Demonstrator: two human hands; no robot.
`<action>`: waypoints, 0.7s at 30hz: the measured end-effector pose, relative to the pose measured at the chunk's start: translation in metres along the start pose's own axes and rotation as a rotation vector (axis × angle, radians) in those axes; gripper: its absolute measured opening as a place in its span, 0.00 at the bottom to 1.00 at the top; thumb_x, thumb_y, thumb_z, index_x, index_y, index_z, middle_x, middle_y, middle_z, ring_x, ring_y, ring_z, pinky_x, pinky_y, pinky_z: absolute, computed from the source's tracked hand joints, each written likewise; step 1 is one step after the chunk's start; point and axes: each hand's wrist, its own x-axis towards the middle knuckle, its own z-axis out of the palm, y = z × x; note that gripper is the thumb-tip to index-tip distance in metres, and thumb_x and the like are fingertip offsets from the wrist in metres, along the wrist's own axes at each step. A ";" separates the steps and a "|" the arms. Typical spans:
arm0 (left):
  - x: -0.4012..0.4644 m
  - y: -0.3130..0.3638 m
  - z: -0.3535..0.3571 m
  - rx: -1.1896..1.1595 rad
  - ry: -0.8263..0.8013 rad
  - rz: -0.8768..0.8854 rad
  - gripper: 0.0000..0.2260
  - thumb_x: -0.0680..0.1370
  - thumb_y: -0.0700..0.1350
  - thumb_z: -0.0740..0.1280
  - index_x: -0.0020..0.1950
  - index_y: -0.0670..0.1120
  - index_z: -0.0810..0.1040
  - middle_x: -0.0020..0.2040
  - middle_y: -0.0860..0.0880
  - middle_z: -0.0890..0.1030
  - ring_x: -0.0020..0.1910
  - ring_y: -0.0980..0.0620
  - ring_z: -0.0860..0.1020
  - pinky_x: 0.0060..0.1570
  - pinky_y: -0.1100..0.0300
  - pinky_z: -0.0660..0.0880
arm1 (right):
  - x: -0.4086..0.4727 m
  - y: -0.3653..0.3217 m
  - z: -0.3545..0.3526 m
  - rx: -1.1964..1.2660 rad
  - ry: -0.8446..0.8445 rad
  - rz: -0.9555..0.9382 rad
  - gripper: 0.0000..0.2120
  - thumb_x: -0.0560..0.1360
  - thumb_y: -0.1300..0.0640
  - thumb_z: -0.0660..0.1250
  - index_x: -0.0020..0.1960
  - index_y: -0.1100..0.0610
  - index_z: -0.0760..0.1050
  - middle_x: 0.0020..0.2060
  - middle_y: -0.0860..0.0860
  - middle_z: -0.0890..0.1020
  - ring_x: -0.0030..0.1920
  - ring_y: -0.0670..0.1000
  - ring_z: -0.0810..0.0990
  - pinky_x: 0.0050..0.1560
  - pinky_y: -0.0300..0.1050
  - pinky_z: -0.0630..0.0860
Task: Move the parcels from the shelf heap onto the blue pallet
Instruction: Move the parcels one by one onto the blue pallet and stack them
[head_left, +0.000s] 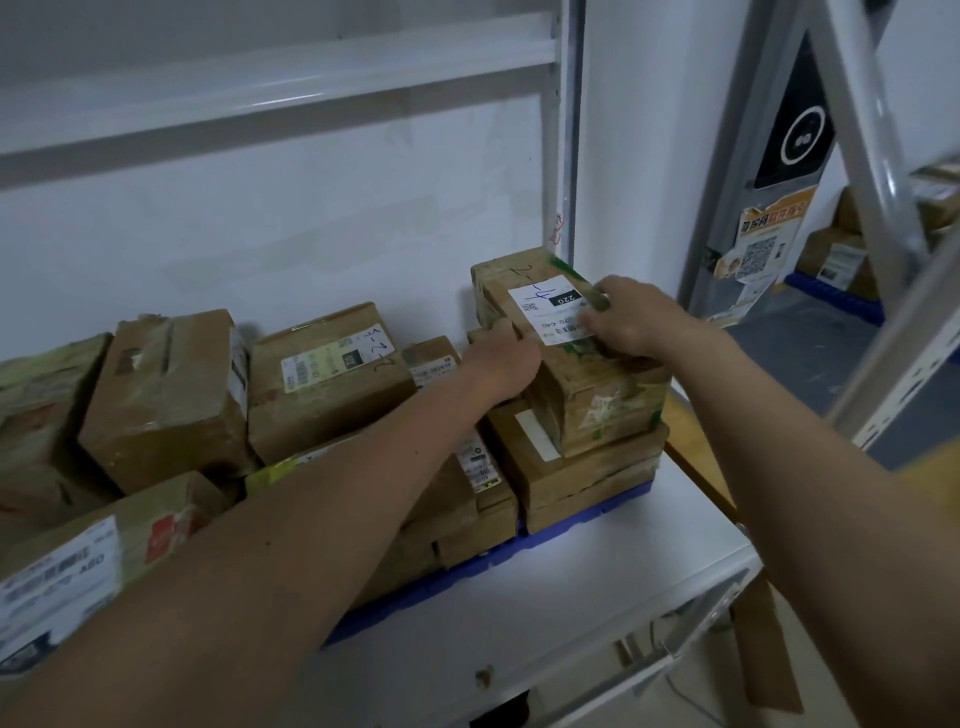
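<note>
Gripping the taped brown cardboard parcel (566, 332) lengthways, left hand (501, 358) clasps its near-left edge, right hand (631, 319) its far-right top.

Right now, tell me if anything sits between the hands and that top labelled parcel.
Nothing visible does. The left hand and right hand already touch the top labelled parcel, one on each side, above the blue pallet.

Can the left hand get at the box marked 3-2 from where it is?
Probably yes. The left hand rests on the top parcel; the box marked 3-2 lies just left of it, top face uncovered.
</note>
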 end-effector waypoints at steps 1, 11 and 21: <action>-0.002 -0.002 -0.010 0.203 -0.007 0.031 0.19 0.81 0.50 0.53 0.69 0.45 0.68 0.66 0.43 0.73 0.63 0.43 0.71 0.64 0.46 0.69 | -0.002 -0.010 0.003 -0.094 0.014 -0.059 0.20 0.78 0.47 0.61 0.66 0.56 0.69 0.63 0.57 0.75 0.60 0.60 0.74 0.57 0.53 0.71; -0.054 -0.041 -0.100 0.829 0.079 -0.007 0.23 0.79 0.54 0.60 0.72 0.48 0.68 0.69 0.45 0.70 0.66 0.44 0.70 0.60 0.50 0.72 | -0.032 -0.114 0.038 -0.403 -0.140 -0.424 0.28 0.77 0.42 0.61 0.74 0.52 0.63 0.71 0.56 0.69 0.71 0.59 0.65 0.70 0.57 0.64; -0.165 -0.118 -0.212 0.809 0.231 -0.138 0.19 0.78 0.51 0.63 0.69 0.48 0.71 0.65 0.48 0.74 0.61 0.49 0.74 0.57 0.55 0.73 | -0.101 -0.270 0.065 -0.334 -0.148 -0.746 0.26 0.78 0.48 0.64 0.72 0.56 0.65 0.69 0.54 0.71 0.68 0.57 0.69 0.65 0.50 0.67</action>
